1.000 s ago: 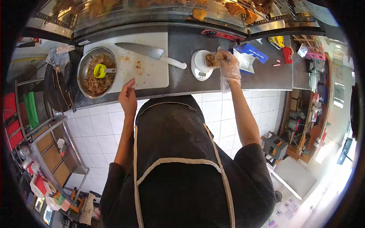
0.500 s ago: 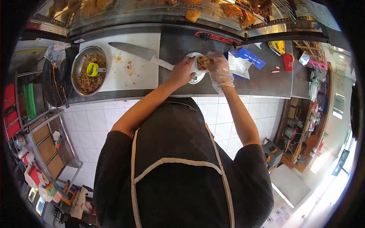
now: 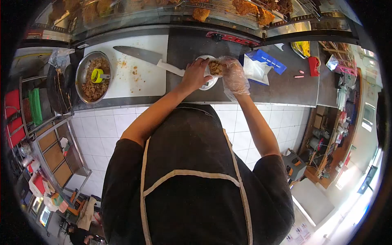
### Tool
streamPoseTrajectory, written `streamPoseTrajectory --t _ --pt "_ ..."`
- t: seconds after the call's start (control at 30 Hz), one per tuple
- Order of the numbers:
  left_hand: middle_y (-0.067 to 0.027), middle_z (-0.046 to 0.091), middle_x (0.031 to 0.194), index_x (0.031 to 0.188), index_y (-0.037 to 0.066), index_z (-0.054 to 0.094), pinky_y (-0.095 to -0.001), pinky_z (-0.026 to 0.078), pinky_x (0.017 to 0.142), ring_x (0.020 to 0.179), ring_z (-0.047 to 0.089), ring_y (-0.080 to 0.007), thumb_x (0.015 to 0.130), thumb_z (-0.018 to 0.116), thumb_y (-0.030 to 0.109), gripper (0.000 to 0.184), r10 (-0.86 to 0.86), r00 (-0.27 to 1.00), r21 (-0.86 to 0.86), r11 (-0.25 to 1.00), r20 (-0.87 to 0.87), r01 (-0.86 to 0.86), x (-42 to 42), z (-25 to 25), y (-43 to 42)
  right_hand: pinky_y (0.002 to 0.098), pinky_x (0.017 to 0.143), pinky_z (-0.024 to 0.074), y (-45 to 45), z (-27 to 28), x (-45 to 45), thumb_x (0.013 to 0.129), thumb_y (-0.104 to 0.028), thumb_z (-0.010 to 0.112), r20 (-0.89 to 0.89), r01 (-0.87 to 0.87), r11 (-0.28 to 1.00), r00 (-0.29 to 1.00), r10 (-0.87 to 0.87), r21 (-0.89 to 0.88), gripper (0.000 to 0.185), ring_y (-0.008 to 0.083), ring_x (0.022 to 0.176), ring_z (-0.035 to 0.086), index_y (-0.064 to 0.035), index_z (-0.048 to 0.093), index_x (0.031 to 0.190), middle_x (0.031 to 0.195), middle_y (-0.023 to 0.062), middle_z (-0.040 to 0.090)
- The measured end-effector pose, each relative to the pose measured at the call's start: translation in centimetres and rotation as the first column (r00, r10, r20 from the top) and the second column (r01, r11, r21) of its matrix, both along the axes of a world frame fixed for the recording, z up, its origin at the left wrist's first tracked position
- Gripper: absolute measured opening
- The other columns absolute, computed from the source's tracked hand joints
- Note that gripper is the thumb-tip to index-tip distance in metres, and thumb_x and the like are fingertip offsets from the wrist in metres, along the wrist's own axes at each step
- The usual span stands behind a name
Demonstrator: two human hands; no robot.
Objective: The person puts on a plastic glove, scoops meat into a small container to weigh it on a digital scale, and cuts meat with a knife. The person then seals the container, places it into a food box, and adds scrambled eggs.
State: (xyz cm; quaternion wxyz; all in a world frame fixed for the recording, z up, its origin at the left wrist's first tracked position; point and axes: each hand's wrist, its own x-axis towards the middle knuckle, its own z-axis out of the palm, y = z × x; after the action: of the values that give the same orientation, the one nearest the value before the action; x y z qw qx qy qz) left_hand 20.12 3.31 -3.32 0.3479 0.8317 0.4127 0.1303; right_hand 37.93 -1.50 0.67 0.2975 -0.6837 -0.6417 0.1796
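Note:
Chopped brown food [image 3: 215, 67] in a small container lies between my two hands, over the white scale [image 3: 209, 85]. My right hand [image 3: 234, 76], in a clear plastic glove, is closed on the container's right side. My bare left hand [image 3: 197, 75] has its fingers curled at the left side, against the container. Part of the scale is hidden under my hands. To the left, a large knife [image 3: 139, 53] with a white handle lies across the white cutting board [image 3: 153, 84]. A metal bowl [image 3: 81, 77] of chopped food holds a yellow-green cup [image 3: 96, 75].
A blue and white packet [image 3: 257, 71] lies right of my gloved hand. Farther right are a red object [image 3: 314, 66] and a yellow item [image 3: 301, 48]. A glass case with fried pieces [image 3: 247, 8] runs along the back. A person [image 3: 77, 235] shows at the bottom left.
My left hand has come from the counter's front edge to the container at the scale. My right hand has moved slightly left with the container. The view has shifted a little.

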Motion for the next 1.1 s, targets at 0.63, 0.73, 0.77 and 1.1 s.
streamPoseTrajectory --t 0.63,0.73,0.77,1.1 --pt "-0.0122 0.053 0.120 0.136 0.006 0.041 -0.0491 0.040 0.086 0.110 0.054 -0.0321 0.064 0.082 0.037 0.088 0.003 1.000 0.173 0.985 -0.025 0.001 0.6 0.0 0.0 0.0366 0.074 0.0507 -0.8 -1.0 1.1 0.077 -0.014 0.066 -0.188 0.338 0.925 0.911 -0.368 -0.175 0.019 0.0279 0.079 0.066 -0.0020 0.068 0.092 0.086 0.0163 0.068" --pt "-0.0123 0.053 0.119 0.137 0.007 0.041 -0.0496 0.040 0.087 0.110 0.054 -0.0328 0.064 0.082 0.037 0.089 0.016 1.000 0.195 0.981 -0.026 -0.010 0.5 -0.2 -0.1 0.0355 0.072 0.0506 -0.6 -1.1 0.7 0.075 -0.015 0.069 -0.241 0.395 0.893 0.864 -0.441 -0.217 0.020 0.0254 0.076 0.065 -0.0018 0.069 0.090 0.081 0.0149 0.068" --pt "-0.0125 0.053 0.119 0.137 0.008 0.041 -0.0498 0.040 0.087 0.109 0.054 -0.0333 0.063 0.082 0.036 0.089 0.024 1.000 0.216 0.976 -0.020 -0.019 0.4 -0.3 -0.1 0.0347 0.071 0.0503 -0.5 -0.5 0.3 0.074 -0.016 0.071 -0.182 0.412 0.879 0.870 -0.457 -0.238 0.022 0.0231 0.075 0.065 -0.0017 0.069 0.091 0.080 0.0137 0.068" --pt "-0.0109 0.061 0.112 0.129 0.009 0.052 -0.0392 0.047 0.082 0.095 0.059 -0.0225 0.072 0.078 0.018 0.063 0.365 0.852 -0.079 0.929 0.376 -0.363 -10.7 2.8 1.4 0.0280 0.066 0.0472 -2.0 2.9 2.3 0.083 -0.012 0.069 -0.447 0.573 0.819 0.724 -0.525 -0.033 0.012 0.0121 0.072 0.057 -0.0028 0.065 0.089 0.081 0.0034 0.064"
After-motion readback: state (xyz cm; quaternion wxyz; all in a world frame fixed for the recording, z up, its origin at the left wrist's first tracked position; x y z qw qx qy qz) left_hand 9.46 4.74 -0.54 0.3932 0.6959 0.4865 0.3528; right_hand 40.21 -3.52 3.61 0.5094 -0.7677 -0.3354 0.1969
